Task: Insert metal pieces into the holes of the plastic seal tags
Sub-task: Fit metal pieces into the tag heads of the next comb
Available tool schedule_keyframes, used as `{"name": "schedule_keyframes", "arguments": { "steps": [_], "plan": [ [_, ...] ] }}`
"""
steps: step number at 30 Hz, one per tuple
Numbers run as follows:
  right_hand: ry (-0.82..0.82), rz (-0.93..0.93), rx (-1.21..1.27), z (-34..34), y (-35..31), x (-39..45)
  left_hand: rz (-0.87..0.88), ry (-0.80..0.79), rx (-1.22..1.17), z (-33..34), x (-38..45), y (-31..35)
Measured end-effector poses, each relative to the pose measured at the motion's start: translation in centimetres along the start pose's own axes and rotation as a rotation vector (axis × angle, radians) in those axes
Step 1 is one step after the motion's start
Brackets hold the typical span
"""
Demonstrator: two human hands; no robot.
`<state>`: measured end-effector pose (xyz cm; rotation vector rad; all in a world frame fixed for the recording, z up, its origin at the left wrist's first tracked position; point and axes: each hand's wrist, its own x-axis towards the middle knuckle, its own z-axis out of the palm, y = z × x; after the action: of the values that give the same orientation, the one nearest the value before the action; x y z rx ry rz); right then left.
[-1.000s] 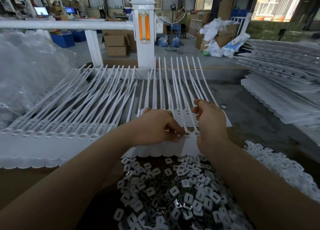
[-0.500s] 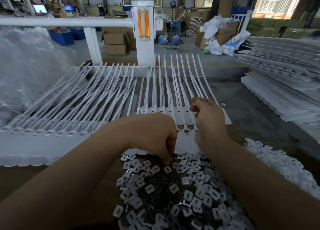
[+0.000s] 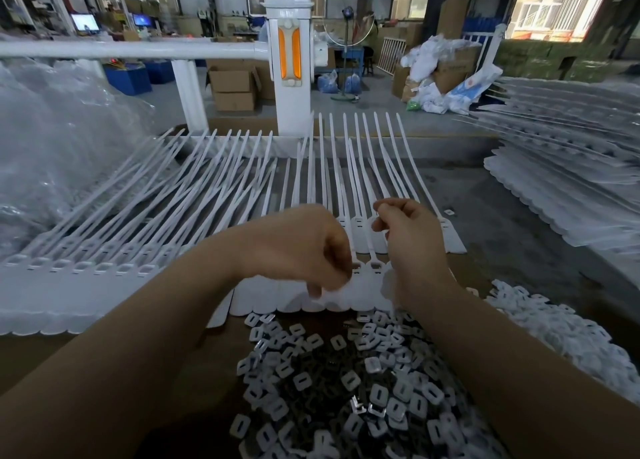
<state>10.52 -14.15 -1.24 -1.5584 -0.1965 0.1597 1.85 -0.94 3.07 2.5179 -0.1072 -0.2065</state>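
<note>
Now both hands work over the tag heads, with the loose pieces heaped close below.

Nearest, across the bottom centre of the frame, the metal pieces (image 3: 346, 382) lie in a loose pile, probably kept there so a hand need only drop back to take 1. Just above it, the left hand (image 3: 304, 247) curls its fingers down onto the flat heads of the plastic seal tags (image 3: 367, 271) at centre; whether a piece is pinched under them I cannot tell. The right hand (image 3: 412, 240) hovers beside it, thumb and forefinger pressed together as if pinching something small. Farther up, the tag straps fan toward a white post (image 3: 289, 60), and more tags are stacked at the right edge (image 3: 561, 181).
</note>
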Motion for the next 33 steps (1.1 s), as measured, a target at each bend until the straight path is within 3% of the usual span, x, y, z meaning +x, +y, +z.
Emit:
{"name": "schedule_keyframes", "arguments": {
  "steps": [4, 11, 15, 18, 20, 26, 33],
  "plan": [
    [-0.113, -0.120, -0.070, 0.2, 0.4, 0.0, 0.115, 0.505, -0.041, -0.4, -0.2, -1.4],
    [-0.273, -0.174, -0.070, 0.3, 0.2, -0.2, 0.320, 0.684, 0.279, 0.4, 0.5, -2.3],
    [-0.266, -0.177, -0.077, 0.2, 0.3, -0.1, 0.334, 0.681, 0.215, 0.9, 0.7, -2.5],
    [-0.227, -0.213, -0.056, 0.1, 0.4, -0.1, 0.159, 0.645, -0.220, 0.7, 1.0, -2.5],
    [-0.208, -0.252, -0.081, 0.2, 0.5, 0.0, 0.047, 0.617, -0.384, 0.2, 1.3, -2.7],
    [-0.204, -0.349, -0.188, 0.4, 0.7, -0.2, -0.035, 0.505, -0.404, -0.3, 1.2, -2.9],
    [-0.192, -0.340, -0.206, 0.5, 0.9, -0.2, -0.125, 0.447, -0.458, 0.1, 1.5, -2.8]
  ]
}}
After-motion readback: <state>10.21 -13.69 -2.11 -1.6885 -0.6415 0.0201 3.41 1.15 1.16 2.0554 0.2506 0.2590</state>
